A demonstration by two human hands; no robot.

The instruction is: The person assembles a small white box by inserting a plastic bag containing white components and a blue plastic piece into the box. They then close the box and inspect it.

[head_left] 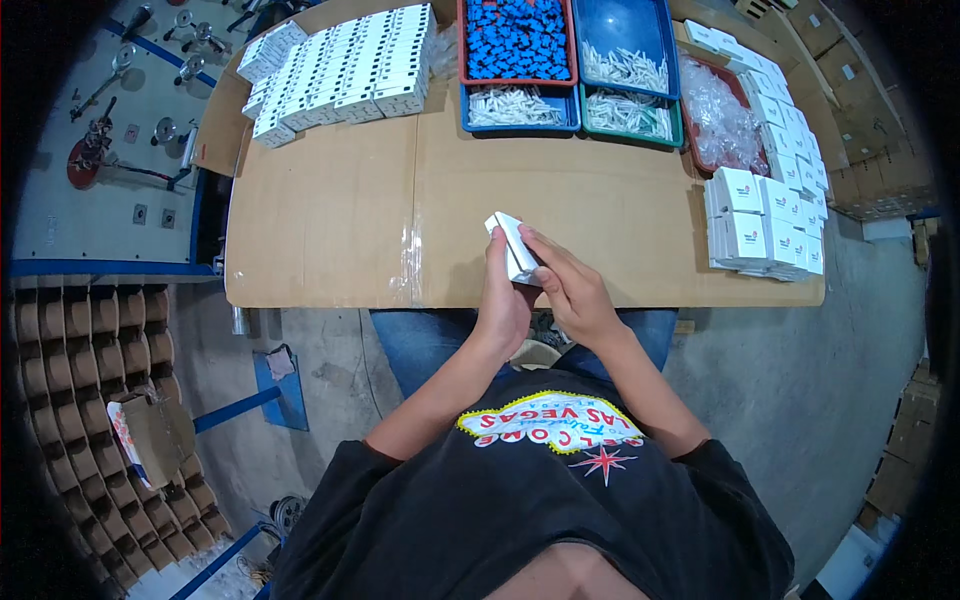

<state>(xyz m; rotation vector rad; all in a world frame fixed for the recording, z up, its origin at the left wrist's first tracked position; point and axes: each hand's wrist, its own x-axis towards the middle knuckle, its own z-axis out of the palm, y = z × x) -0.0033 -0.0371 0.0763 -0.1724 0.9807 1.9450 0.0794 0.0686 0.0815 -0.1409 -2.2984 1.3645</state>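
A small white carton [516,250] is held between my two hands, over the near edge of the cardboard-covered table [330,220]. My left hand [503,300] wraps its left side and underside, the fingers closed round it. From the right, my right hand [572,290] presses its fingers against the upper face and side. The box is tilted, its far end pointing up and left. A dark line runs along its length; I cannot tell whether that is a flap or an edge. What is inside it is hidden.
At the far left stand rows of white boxes [350,75]. Trays of blue pieces [515,40] and white plastic parts [625,70] sit at the far middle. Clear plastic bags [718,115] fill a red tray, beside stacked white cartons [765,225] on the right. A cardboard divider grid [90,380] lies left.
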